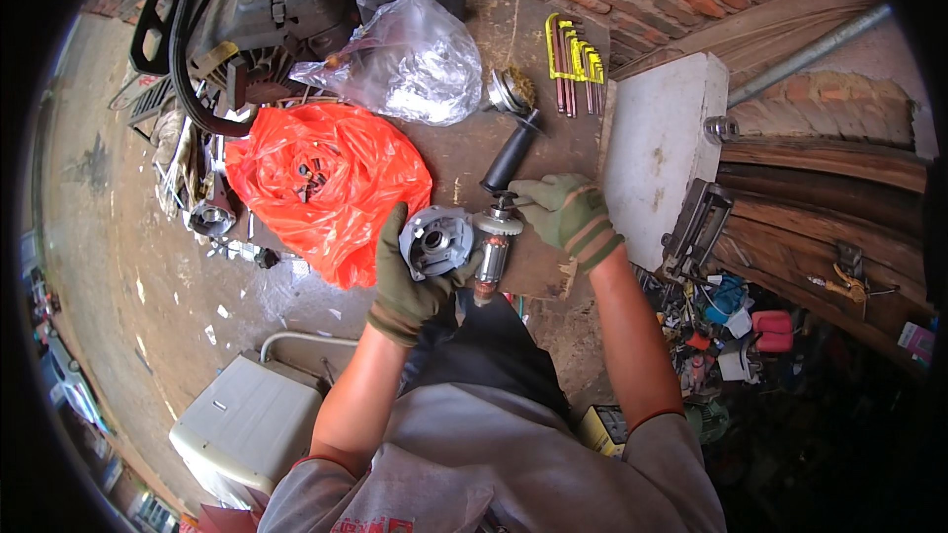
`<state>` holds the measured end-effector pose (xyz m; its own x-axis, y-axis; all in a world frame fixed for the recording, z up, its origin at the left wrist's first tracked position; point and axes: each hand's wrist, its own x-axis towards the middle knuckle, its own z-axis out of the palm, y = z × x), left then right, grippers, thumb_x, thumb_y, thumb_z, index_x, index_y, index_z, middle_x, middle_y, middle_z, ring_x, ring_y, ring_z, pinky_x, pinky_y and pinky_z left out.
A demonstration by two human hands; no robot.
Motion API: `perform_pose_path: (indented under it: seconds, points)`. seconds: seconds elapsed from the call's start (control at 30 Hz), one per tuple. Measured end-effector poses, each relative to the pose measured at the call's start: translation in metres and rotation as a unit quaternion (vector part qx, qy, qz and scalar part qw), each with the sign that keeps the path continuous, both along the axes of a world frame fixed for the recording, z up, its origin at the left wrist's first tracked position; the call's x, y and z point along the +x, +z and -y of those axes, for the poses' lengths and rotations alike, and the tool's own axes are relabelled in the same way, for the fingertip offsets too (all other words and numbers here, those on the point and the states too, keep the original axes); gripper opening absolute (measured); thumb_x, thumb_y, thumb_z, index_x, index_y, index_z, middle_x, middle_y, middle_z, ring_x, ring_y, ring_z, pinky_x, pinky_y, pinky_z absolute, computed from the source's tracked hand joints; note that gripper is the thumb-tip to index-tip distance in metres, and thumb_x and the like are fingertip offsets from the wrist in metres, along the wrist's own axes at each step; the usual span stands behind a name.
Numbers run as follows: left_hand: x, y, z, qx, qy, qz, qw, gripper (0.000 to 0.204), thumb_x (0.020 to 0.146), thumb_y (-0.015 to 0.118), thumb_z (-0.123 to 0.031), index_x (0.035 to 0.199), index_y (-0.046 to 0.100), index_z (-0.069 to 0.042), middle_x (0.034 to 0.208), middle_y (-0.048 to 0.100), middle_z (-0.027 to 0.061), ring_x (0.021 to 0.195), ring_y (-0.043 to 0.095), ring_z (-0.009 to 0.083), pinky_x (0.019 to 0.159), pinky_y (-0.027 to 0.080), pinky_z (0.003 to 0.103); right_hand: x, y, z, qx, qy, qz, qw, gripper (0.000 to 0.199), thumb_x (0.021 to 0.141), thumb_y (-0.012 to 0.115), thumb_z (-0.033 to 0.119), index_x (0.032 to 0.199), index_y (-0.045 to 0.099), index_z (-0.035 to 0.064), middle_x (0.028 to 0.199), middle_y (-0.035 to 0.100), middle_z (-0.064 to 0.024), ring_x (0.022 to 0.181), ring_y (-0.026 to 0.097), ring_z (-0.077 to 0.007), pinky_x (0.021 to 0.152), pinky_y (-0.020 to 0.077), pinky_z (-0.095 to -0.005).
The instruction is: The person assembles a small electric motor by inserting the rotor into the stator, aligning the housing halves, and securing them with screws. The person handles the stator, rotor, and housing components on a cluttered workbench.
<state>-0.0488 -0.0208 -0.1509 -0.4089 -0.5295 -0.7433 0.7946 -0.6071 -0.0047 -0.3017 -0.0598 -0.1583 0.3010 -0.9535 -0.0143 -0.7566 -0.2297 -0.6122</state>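
Note:
My left hand (407, 281), in a green-grey work glove, is closed around a round grey metal housing (436, 243) with a bore in its middle. Just right of it a motor armature (490, 255) stands roughly upright, its fan at the top and copper commutator at the bottom. The left fingertips reach close to its lower end. My gloved right hand (568, 212) pinches at the top end of the armature's shaft; the exact contact is partly hidden. Beyond that hand lies a black side handle (511, 160) on the bench, near a brass wire cup brush (511, 91).
An orange-red plastic bag (336, 163) with small dark parts lies left on the workbench (464, 153). Behind it are a clear plastic bag (425, 59) and a dark engine machine (286, 0). A yellow-held hex key set (571, 61) lies at the back; a white board (657, 148) stands right.

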Motion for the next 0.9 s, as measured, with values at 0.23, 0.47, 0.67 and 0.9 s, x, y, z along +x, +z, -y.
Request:
perform_pose_path:
  seconds: [0.23,0.47,0.67,0.9]
  points:
    - [0.002,0.009,-0.002,0.012,0.022,-0.021,0.999,0.06,0.095,0.061,-0.059,0.119,0.07,-0.005,0.117,0.073,0.0156,0.112,0.069,0.0353,0.1,0.054,0.058,-0.012,0.01,-0.007,-0.089,-0.028,0.007,0.996,0.022,0.083,0.078,0.014,0.105,0.079,0.0116,0.088,0.074,-0.0125,0.078,0.07,-0.0344,0.071,0.0569,-0.0432]
    - [0.001,0.02,-0.009,-0.021,0.031,-0.027,0.999,0.057,0.096,0.061,-0.057,0.119,0.069,-0.006,0.117,0.073,0.015,0.107,0.07,0.0348,0.097,0.057,0.056,-0.021,0.008,-0.016,0.128,-0.253,0.177,0.943,0.03,0.09,0.076,0.021,0.114,0.077,0.0029,0.102,0.078,-0.0158,0.094,0.074,-0.0229,0.083,0.057,-0.0346]
    - [0.005,0.011,-0.017,-0.039,0.047,-0.025,0.998,0.059,0.097,0.06,-0.058,0.121,0.069,-0.005,0.12,0.073,0.0151,0.111,0.069,0.0344,0.098,0.056,0.056,0.019,-0.006,0.009,0.152,-0.322,0.074,0.931,0.045,0.087,0.081,0.033,0.113,0.076,-0.003,0.102,0.079,-0.0143,0.095,0.073,-0.0207,0.079,0.0563,-0.0324]
    - [0.008,0.011,-0.02,-0.034,0.064,-0.012,0.997,0.061,0.095,0.061,-0.059,0.121,0.068,-0.004,0.118,0.072,0.0159,0.111,0.069,0.0354,0.098,0.056,0.058,0.026,-0.038,0.02,0.238,-0.369,0.224,0.87,0.03,0.088,0.082,0.033,0.089,0.074,0.0034,0.065,0.06,0.0011,0.051,0.052,-0.0118,0.047,0.0409,-0.0315]
